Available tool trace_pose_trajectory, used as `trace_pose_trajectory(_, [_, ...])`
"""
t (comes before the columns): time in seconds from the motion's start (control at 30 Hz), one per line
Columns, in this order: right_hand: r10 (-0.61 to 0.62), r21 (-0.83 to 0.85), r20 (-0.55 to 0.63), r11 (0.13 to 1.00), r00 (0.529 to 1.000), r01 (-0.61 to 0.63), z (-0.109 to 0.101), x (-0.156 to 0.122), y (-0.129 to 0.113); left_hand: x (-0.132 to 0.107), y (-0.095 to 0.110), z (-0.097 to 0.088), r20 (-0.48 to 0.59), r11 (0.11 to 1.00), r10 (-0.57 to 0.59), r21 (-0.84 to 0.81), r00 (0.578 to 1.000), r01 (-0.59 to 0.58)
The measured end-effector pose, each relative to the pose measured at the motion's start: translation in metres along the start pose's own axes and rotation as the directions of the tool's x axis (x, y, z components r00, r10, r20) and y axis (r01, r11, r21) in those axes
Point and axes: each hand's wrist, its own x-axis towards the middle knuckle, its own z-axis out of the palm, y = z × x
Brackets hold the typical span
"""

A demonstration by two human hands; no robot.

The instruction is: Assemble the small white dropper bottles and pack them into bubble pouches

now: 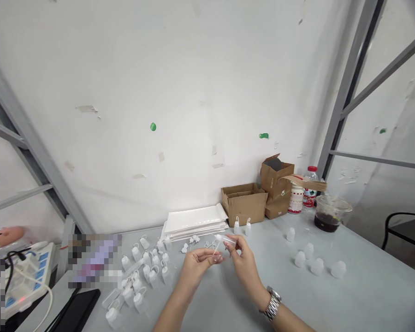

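My right hand (241, 257) is closed round a small clear plastic squeeze bottle (229, 240), tilted with its white top toward the left. My left hand (203, 259) pinches a thin white strip (216, 249), which looks like a cap strap, just below that top; whether it joins the bottle I cannot tell. Loose white cap pieces (193, 239) lie on the table beyond my left hand. Several small white bottles with looped cap straps (153, 275) stand or lie to the left. Two more strapped bottles (248, 227) stand behind my right hand.
White envelopes (195, 219) are stacked by the wall beside an open cardboard box (247, 206) and a brown paper bag (275, 189). Several frosted bottles (317, 266) stand at right, near a bowl of dark liquid (327, 221). A black phone (79, 311) and power strip (38, 272) are left.
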Motion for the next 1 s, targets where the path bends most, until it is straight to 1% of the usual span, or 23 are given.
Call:
trace_pose_trajectory(0.07, [0.002, -0.006, 0.002, 1.0, 1.0, -0.002, -0.001, 0.001, 0.001, 0.002, -0.001, -0.001, 0.011, 1.0, 0.006, -0.012, 1.0, -0.006])
trace_pose_trajectory(0.1, [0.005, -0.003, 0.002, 1.0, 1.0, -0.005, -0.001, 0.001, 0.001, 0.004, -0.001, -0.002, -0.004, 1.0, 0.011, -0.024, 1.0, -0.011])
trace_pose_trajectory(0.27, [0.02, 0.041, 0.023, 0.999, 1.0, -0.021, -0.001, 0.002, 0.003, 0.012, -0.007, -0.009, -0.175, 0.989, 0.008, -0.142, 0.985, -0.033])
trace_pose_trajectory(0.4, [0.021, 0.085, 0.093, 0.996, 0.995, -0.029, 0.002, 0.0, 0.002, 0.015, -0.009, -0.015, -0.286, 0.948, -0.026, -0.312, 0.958, -0.068])
trace_pose_trajectory(0.53, [0.01, 0.086, 0.195, 0.996, 0.981, -0.027, 0.005, -0.005, -0.003, 0.017, -0.01, -0.018, -0.362, 0.879, -0.064, -0.462, 0.93, -0.119])
trace_pose_trajectory(0.6, [-0.009, 0.057, 0.229, 0.998, 0.973, -0.004, 0.005, -0.009, -0.006, 0.018, -0.01, -0.018, -0.364, 0.845, -0.091, -0.521, 0.927, -0.122])
trace_pose_trajectory(0.67, [-0.022, 0.038, 0.247, 0.999, 0.969, 0.013, 0.005, -0.011, -0.009, 0.019, -0.01, -0.017, -0.338, 0.815, -0.132, -0.572, 0.932, -0.092])
trace_pose_trajectory(0.8, [-0.014, 0.028, 0.247, 1.0, 0.969, 0.008, 0.005, -0.013, -0.011, 0.018, -0.008, -0.016, -0.288, 0.765, -0.204, -0.643, 0.935, -0.031])
trace_pose_trajectory(0.9, [-0.013, 0.029, 0.223, 1.0, 0.975, 0.007, 0.006, -0.013, -0.01, 0.017, -0.006, -0.015, -0.272, 0.753, -0.213, -0.658, 0.938, -0.02])
trace_pose_trajectory(1.0, [-0.017, 0.022, 0.213, 1.0, 0.977, 0.013, 0.006, -0.013, -0.009, 0.016, -0.006, -0.013, -0.265, 0.76, -0.204, -0.649, 0.942, -0.018])
